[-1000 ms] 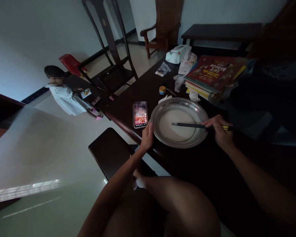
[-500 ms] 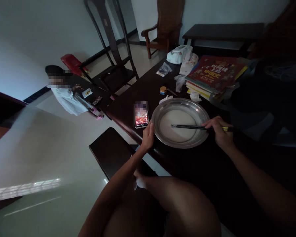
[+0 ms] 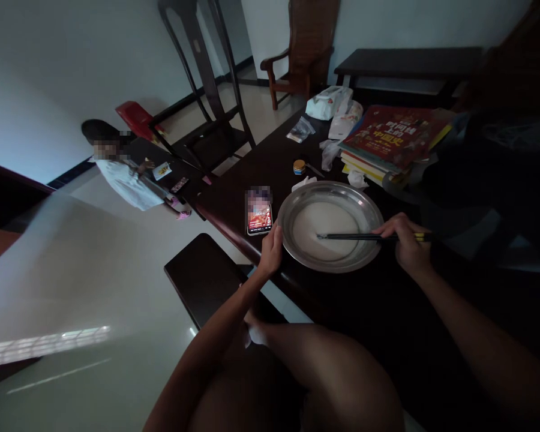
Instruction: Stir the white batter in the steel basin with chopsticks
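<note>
A wide metal basin [image 3: 369, 255] stands on the dark table, holding a whitish liquid or batter [image 3: 330, 225]. My left hand [image 3: 271, 249] grips the basin's left rim, thumb at the edge and the other fingers partly hidden. My right hand [image 3: 407, 243], at the basin's right side, is closed around black chopsticks [image 3: 357, 237] with yellow-marked ends. Their tips touch the whitish contents near the middle. Just left of the basin lies a phone [image 3: 260, 216] with a lit screen.
Behind the basin are a small jar [image 3: 299, 167], crumpled tissue [image 3: 357, 179], plastic bags [image 3: 328, 103] and a stack of books [image 3: 387, 138]. A bench [image 3: 207, 273] stands below the table's left edge. Another person [image 3: 126, 174] is at the left, beside a dark chair [image 3: 216, 138].
The chopstick tips have shifted slightly right and down within the basin, along with my right hand. My left hand keeps its place on the rim. The whole view has shifted a little.
</note>
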The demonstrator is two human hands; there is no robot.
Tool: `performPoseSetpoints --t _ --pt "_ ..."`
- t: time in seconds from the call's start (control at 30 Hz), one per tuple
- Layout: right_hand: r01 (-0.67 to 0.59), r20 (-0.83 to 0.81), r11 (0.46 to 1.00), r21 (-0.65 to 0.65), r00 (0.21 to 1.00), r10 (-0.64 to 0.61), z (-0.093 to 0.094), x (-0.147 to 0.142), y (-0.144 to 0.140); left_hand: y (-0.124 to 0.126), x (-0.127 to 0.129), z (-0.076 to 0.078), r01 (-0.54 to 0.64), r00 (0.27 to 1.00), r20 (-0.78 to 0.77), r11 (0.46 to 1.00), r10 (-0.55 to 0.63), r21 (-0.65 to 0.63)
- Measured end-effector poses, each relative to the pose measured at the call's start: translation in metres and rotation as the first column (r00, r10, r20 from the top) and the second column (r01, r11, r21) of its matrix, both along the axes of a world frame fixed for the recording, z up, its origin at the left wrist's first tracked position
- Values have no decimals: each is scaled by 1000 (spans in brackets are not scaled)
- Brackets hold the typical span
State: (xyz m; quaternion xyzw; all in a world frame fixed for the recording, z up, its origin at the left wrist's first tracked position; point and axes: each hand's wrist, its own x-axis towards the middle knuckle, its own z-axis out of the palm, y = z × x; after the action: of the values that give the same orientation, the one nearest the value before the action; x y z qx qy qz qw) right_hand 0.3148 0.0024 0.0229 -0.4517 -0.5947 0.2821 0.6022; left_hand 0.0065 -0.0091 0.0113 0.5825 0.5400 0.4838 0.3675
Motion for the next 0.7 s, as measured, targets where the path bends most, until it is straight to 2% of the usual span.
performPoseSetpoints --t 0.07,0.23,0.37,0.53,0.63,0.7 --pt "-28 46 999 -22 999 29 0 -1 0 0 0 0 -1 1000 1 1000 1 -4" --pt "45 18 999 6 999 -45 -1 -3 0 -1 -1 2 1 1000 -7 1000 -1 -10" --pt "-20 37 1000 -15 999 21 -2 -3 0 -1 -1 2 5 1000 -1 1000 -5 1" --pt "54 9 998 -14 999 -54 1 -2 -1 -1 -1 2 -2 1000 -1 1000 2 -12" --pt "-11 70 999 -36 997 14 3 -2 -2 -2 -1 3 -2 1000 -8 1000 2 -16" --pt "-7 111 999 -31 994 10 3 -2 -2 -3 -1 4 -5 1000 -12 1000 5 -10"
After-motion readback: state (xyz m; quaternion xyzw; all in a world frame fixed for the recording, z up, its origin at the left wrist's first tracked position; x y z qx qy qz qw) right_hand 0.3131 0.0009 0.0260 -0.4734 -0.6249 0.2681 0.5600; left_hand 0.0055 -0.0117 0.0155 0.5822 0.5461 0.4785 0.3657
